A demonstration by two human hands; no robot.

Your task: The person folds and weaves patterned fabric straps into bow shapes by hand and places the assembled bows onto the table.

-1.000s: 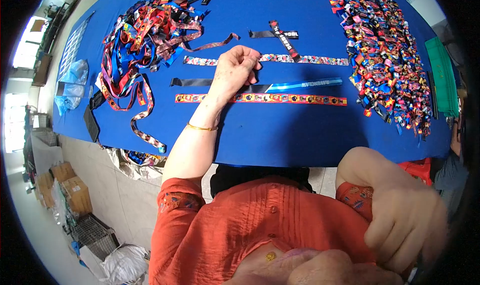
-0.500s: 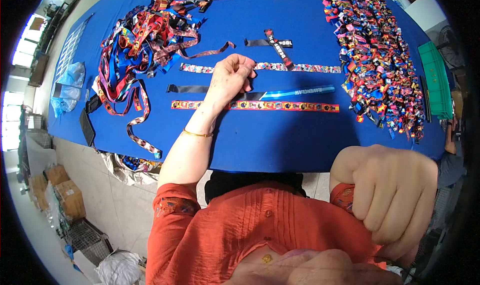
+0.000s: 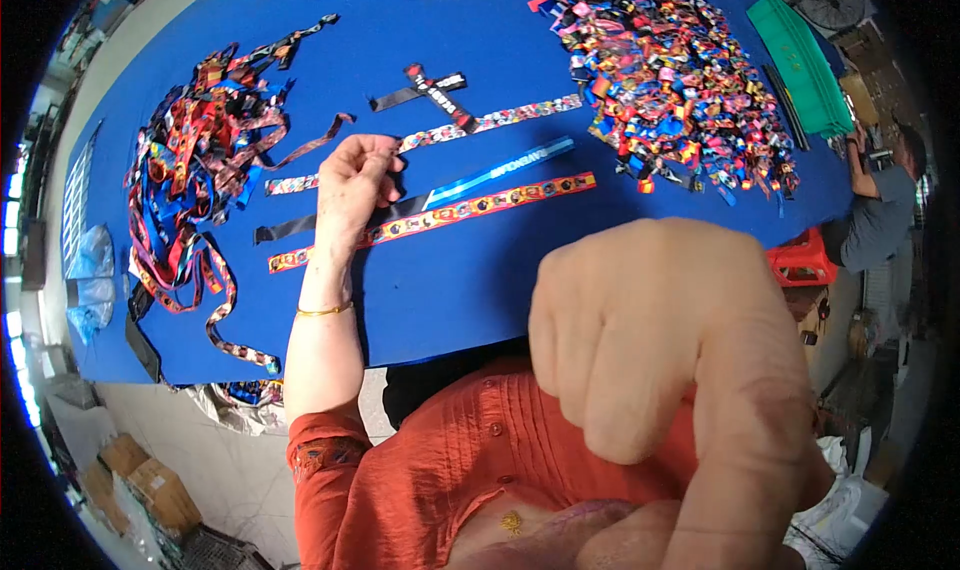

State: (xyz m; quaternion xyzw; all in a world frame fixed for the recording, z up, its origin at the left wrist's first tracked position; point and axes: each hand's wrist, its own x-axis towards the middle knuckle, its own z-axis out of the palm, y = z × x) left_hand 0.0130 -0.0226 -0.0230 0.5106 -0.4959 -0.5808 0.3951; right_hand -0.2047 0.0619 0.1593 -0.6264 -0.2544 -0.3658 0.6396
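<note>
My left hand (image 3: 358,182) rests on the table with its fingers curled together, over the white patterned strap (image 3: 500,120). What lies between its fingertips is too dark and small to tell. Below run the blue strap marked RAVENCLAW (image 3: 510,172), with a black end, and the red-and-yellow strap (image 3: 480,206), partly behind my wrist. A black lettered strap (image 3: 440,98) crosses another strap above. My right hand (image 3: 640,340) is large and close to the camera, in front of the red shirt (image 3: 440,450), fingers bent into a fist; its fingertips are hidden.
A tangled heap of straps (image 3: 190,160) lies on the left of the blue table (image 3: 430,310), and a wide pile of bundled straps (image 3: 670,80) at the right. Beyond are a green crate (image 3: 800,65), a red stool (image 3: 803,260) and another person (image 3: 885,210).
The view has turned, so the table and straps now look tilted and shifted left. My right hand has moved inward and looks larger. My left hand stays over the straps, fingers curled.
</note>
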